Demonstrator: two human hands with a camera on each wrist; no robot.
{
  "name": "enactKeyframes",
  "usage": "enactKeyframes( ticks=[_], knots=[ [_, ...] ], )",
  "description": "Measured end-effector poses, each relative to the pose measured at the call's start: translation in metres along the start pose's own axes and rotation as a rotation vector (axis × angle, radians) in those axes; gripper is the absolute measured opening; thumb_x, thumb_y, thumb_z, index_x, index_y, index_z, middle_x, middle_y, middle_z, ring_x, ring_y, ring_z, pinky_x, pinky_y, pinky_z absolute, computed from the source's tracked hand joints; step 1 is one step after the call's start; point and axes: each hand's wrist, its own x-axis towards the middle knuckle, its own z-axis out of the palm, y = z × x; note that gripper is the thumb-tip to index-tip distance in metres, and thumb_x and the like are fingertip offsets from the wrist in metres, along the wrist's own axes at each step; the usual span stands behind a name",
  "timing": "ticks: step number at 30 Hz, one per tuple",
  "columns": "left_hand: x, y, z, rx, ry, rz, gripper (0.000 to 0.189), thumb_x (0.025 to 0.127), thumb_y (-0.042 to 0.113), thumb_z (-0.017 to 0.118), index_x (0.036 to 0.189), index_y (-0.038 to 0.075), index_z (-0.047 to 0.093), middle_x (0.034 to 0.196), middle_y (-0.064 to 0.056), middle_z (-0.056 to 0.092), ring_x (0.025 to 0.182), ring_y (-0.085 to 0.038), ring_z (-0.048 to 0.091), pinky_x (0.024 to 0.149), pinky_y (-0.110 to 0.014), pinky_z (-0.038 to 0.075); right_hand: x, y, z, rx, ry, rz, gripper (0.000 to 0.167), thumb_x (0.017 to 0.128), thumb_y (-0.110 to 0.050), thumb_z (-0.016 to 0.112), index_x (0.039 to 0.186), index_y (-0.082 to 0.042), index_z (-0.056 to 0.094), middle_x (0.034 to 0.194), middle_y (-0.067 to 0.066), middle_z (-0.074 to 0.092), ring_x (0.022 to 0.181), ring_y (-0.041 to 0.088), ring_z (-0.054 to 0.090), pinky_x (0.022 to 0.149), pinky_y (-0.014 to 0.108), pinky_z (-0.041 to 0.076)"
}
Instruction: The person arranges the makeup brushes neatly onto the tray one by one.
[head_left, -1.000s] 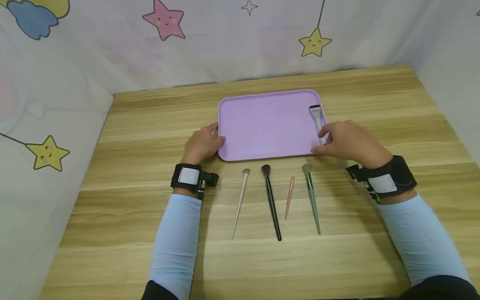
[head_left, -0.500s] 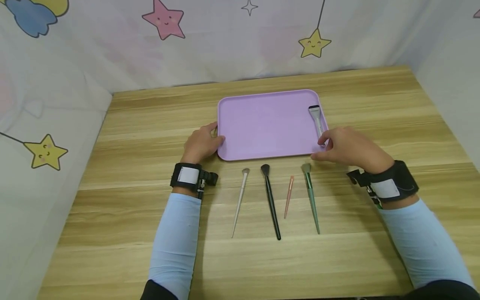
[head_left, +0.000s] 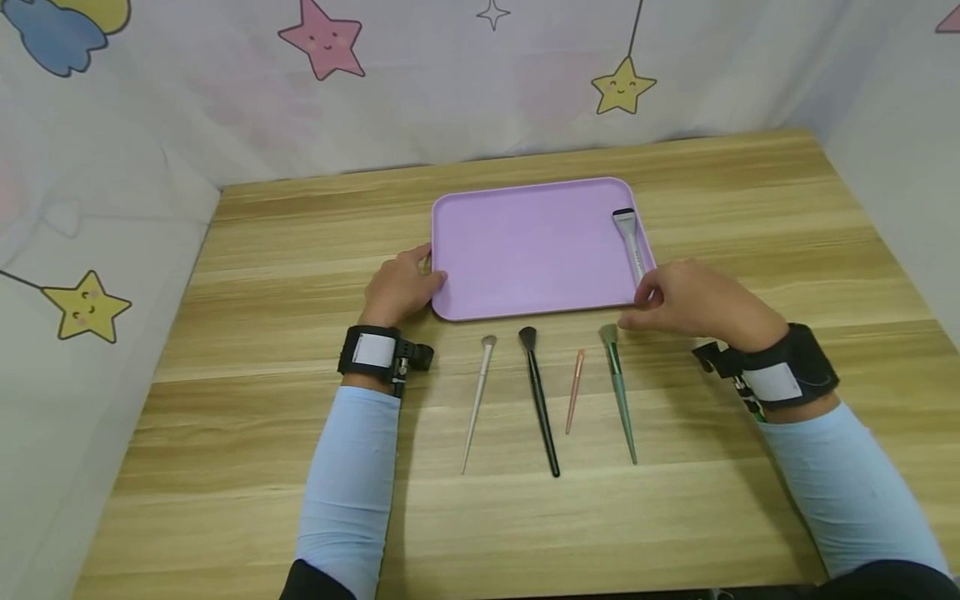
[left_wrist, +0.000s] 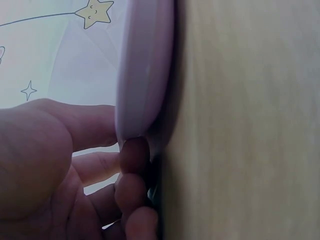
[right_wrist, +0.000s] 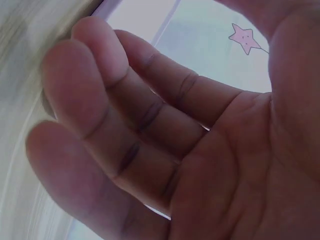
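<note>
My left hand [head_left: 397, 290] grips the left rim of a lilac tray [head_left: 525, 250]. Its thumb lies on the rim; the left wrist view shows its other fingertips [left_wrist: 134, 156] tucked beneath the tray edge [left_wrist: 145, 65]. A flat-headed makeup brush [head_left: 628, 237], grey with black bristles, lies along the tray's right side. Over the handle's near end, at the front right corner, hovers my right hand [head_left: 697, 302], overlapping that end. In the right wrist view its fingers [right_wrist: 75, 85] are loosely bent, with nothing visible between them and the thumb.
In front of the tray, several makeup brushes lie in a row on the wooden table [head_left: 262, 417]: a white one [head_left: 477, 400], a black one [head_left: 540, 408], a short pink one [head_left: 575, 392] and a green one [head_left: 621, 392]. A patterned cloth [head_left: 450, 100] hangs behind.
My right hand has drawn slightly nearer the front, off the brush, whose handle shows more now. My left hand and the tray hold their places.
</note>
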Motion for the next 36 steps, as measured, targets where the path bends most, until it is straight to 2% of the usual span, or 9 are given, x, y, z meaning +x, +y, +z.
enactKeyframes(
  ticks=[7, 13, 17, 31, 36],
  knots=[
    [0.000, 0.000, -0.001, 0.001, -0.005, -0.003, 0.065, 0.098, 0.037, 0.057, 0.157, 0.016, 0.040, 0.154, -0.017, 0.043, 0.115, -0.036, 0.052, 0.087, -0.050, 0.045, -0.001, -0.002, 0.003, 0.032, -0.052, -0.004, 0.039, 0.086, -0.044, 0.079, 0.082, -0.005, 0.072, 0.072, 0.002, 0.061, 0.063, 0.019, 0.052, 0.056, 0.034, 0.043],
    [0.000, 0.000, 0.000, -0.002, -0.006, 0.001, 0.064, 0.098, 0.037, 0.057, 0.157, 0.016, 0.040, 0.154, -0.017, 0.043, 0.119, -0.037, 0.051, 0.091, -0.051, 0.044, -0.003, -0.005, 0.006, 0.062, -0.069, -0.028, 0.036, 0.083, -0.041, 0.082, 0.076, -0.007, 0.070, 0.066, 0.001, 0.058, 0.058, 0.016, 0.050, 0.053, 0.032, 0.042],
    [0.001, -0.002, 0.001, -0.001, -0.003, 0.010, 0.064, 0.098, 0.036, 0.057, 0.157, 0.015, 0.040, 0.155, -0.017, 0.043, 0.121, -0.036, 0.051, 0.093, -0.052, 0.044, -0.004, -0.008, 0.009, 0.060, -0.092, -0.039, 0.037, 0.082, -0.042, 0.083, 0.074, -0.009, 0.070, 0.066, 0.000, 0.058, 0.058, 0.015, 0.050, 0.053, 0.031, 0.042],
    [0.001, -0.003, -0.001, -0.013, 0.012, 0.021, 0.063, 0.098, 0.037, 0.058, 0.156, 0.015, 0.042, 0.153, -0.018, 0.045, 0.114, -0.036, 0.052, 0.090, -0.050, 0.044, -0.010, -0.022, 0.011, 0.043, -0.199, -0.016, 0.040, 0.081, -0.047, 0.082, 0.070, -0.013, 0.065, 0.065, -0.001, 0.056, 0.057, 0.015, 0.050, 0.052, 0.031, 0.041],
    [0.001, -0.003, 0.001, -0.031, 0.006, 0.025, 0.063, 0.098, 0.035, 0.058, 0.156, 0.014, 0.042, 0.154, -0.017, 0.044, 0.119, -0.036, 0.050, 0.096, -0.051, 0.042, -0.011, -0.025, 0.013, 0.035, -0.215, 0.001, 0.039, 0.079, -0.047, 0.083, 0.070, -0.014, 0.064, 0.065, -0.001, 0.056, 0.058, 0.015, 0.051, 0.052, 0.031, 0.041]
  ],
)
